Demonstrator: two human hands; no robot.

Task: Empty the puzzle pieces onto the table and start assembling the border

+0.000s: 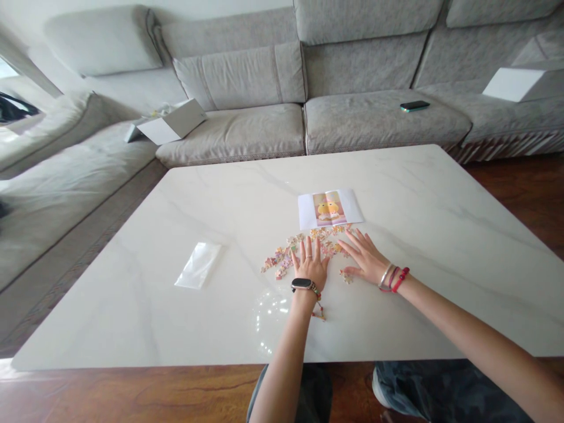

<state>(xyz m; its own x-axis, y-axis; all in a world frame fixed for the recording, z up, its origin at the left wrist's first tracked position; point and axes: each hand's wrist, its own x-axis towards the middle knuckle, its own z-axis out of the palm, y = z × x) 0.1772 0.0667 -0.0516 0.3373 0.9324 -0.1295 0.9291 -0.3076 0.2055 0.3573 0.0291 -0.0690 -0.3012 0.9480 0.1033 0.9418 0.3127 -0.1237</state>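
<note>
A loose pile of small jigsaw puzzle pieces (282,258) in pinks, yellows and whites is spread over the table. My left hand (311,267), with a smart band at the wrist, lies palm down on the pile, fingers spread. My right hand (365,258), wearing red and silver bracelets, rests over the pile's right side with its fingers apart. A few pieces lie beneath and beside its thumb. Just beyond the pile is a creased paper sheet (307,211) with a printed picture of two yellow figures. Pieces under both palms are hidden.
The white marbled table (132,252) has a clear plastic bag (199,265) on its left part. Behind it stands a grey sofa (352,117) holding a dark phone (415,106), a white box (171,123) at left and another white box (513,84) at right.
</note>
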